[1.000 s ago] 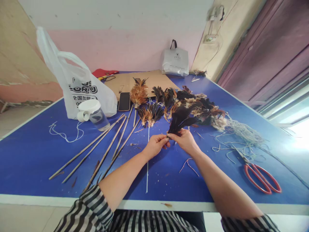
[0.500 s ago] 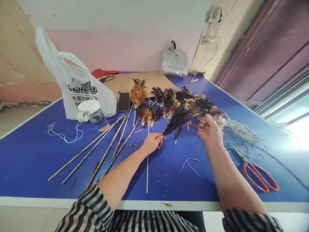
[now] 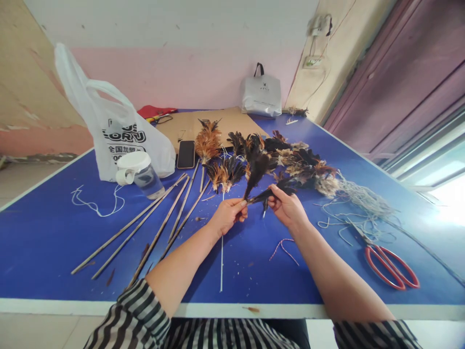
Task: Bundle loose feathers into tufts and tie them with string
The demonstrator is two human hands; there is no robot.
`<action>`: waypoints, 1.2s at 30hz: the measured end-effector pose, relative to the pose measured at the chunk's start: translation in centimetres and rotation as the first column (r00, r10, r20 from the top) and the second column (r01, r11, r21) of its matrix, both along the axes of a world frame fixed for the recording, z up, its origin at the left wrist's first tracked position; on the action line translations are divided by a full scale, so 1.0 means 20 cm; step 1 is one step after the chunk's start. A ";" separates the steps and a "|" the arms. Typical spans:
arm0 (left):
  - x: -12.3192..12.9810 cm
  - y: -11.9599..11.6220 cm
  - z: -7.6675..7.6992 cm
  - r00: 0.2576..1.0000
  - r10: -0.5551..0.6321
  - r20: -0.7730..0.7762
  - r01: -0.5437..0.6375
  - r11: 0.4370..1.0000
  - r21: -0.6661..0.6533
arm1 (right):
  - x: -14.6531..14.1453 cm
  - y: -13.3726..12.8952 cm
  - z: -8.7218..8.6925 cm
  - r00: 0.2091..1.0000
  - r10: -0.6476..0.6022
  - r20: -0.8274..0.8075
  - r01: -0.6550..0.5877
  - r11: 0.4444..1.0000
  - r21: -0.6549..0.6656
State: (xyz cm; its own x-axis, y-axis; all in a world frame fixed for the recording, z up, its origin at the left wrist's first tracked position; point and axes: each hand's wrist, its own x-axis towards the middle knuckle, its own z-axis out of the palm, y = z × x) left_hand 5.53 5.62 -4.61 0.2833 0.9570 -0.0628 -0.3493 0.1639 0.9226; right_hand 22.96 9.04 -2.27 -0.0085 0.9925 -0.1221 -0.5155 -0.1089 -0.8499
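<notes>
My left hand [image 3: 228,215] is closed in a pinch around the quill ends of some dark feathers [image 3: 257,169], which fan upward and away from me. To its right, my right hand [image 3: 286,206] pinches another black feather [image 3: 262,195], its narrow end reaching the left fingertips. A small dark feather with a pale quill [image 3: 265,208] lies just under the hands. Bundles of brown and black feathers [image 3: 227,172] sit beyond my left hand. Behind my right hand spreads a heap of loose mixed feathers [image 3: 305,162].
Thin sticks [image 3: 160,232] lie at the left, near a lidded plastic jar [image 3: 148,179], a white plastic bag [image 3: 123,131] and a phone [image 3: 186,154]. At the right are red-handled scissors [image 3: 390,264] and tangled string [image 3: 366,198]. A short pink cord [image 3: 285,247] lies in front.
My right hand has come left and toward me from the feather heap, bringing a black feather to the left hand. The feathers in my left hand now point more upright.
</notes>
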 end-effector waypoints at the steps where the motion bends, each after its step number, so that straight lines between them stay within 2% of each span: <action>1: -0.01 0.01 0.01 0.998 0.018 0.066 -0.015 0.999 -0.044 | 0.02 0.02 -0.01 0.999 -0.032 -0.036 0.031 0.999 -0.035; 3: -0.03 0.02 0.01 0.988 0.079 0.131 -0.066 0.993 -0.101 | 0.07 0.06 -0.02 0.989 -0.127 -0.074 0.123 0.990 -0.065; 5: -0.04 0.04 0.00 0.985 0.141 0.096 -0.132 0.986 -0.098 | 0.10 0.08 -0.01 0.966 -0.250 -0.061 0.250 0.968 -0.016; 6: -0.05 0.05 -0.01 0.985 0.170 0.042 -0.166 0.983 -0.074 | 0.11 0.08 0.00 0.946 -0.323 -0.038 0.324 0.945 0.046; 8: -0.05 0.06 -0.02 0.970 0.218 -0.110 -0.218 0.976 0.014 | 0.11 0.05 0.03 0.883 -0.468 0.021 0.451 0.861 0.236; 10: -0.05 0.05 -0.03 0.934 0.248 -0.257 -0.220 0.967 0.132 | 0.07 0.00 0.06 0.841 -0.530 0.109 0.444 0.791 0.422; 11: -0.04 0.05 -0.04 0.917 0.255 -0.308 -0.203 0.960 0.190 | 0.05 -0.02 0.07 0.849 -0.497 0.181 0.370 0.802 0.468; 13: -0.02 0.03 -0.04 0.894 0.255 -0.368 -0.156 0.948 0.276 | -0.01 -0.07 0.08 0.883 -0.361 0.300 0.201 0.869 0.452; 16: 0.00 0.00 -0.03 0.883 0.247 -0.398 -0.117 0.939 0.324 | -0.06 -0.09 0.05 0.906 -0.272 0.324 0.137 0.913 0.383; 18: 0.01 -0.01 -0.03 0.879 0.242 -0.410 -0.110 0.941 0.320 | -0.07 -0.10 0.04 0.889 -0.293 0.353 0.142 0.907 0.396; 22: 0.00 -0.01 -0.01 0.890 0.223 -0.399 -0.106 0.950 0.294 | -0.07 -0.12 0.04 0.858 -0.303 0.415 0.060 0.861 0.505; 25: 0.00 0.00 -0.01 0.941 0.165 -0.295 -0.103 0.971 0.216 | -0.07 -0.15 0.06 0.896 -0.251 0.366 0.020 0.847 0.532; 29: -0.01 0.02 -0.01 1.000 0.009 -0.021 -0.010 0.999 -0.035 | -0.06 -0.17 0.08 0.917 -0.093 0.387 -0.128 0.852 0.507; 32: -0.03 0.03 -0.01 0.992 -0.020 0.122 0.036 0.990 -0.135 | -0.05 -0.13 0.08 0.965 -0.042 0.259 -0.078 0.897 0.435; 34: -0.03 0.03 -0.02 0.992 -0.033 0.121 0.047 0.992 -0.117 | -0.03 -0.11 0.08 0.984 -0.064 0.164 -0.004 0.924 0.383; 36: -0.03 0.02 -0.02 0.998 -0.045 0.052 0.047 0.998 -0.051 | -0.02 -0.09 0.08 0.986 -0.078 0.147 0.020 0.933 0.359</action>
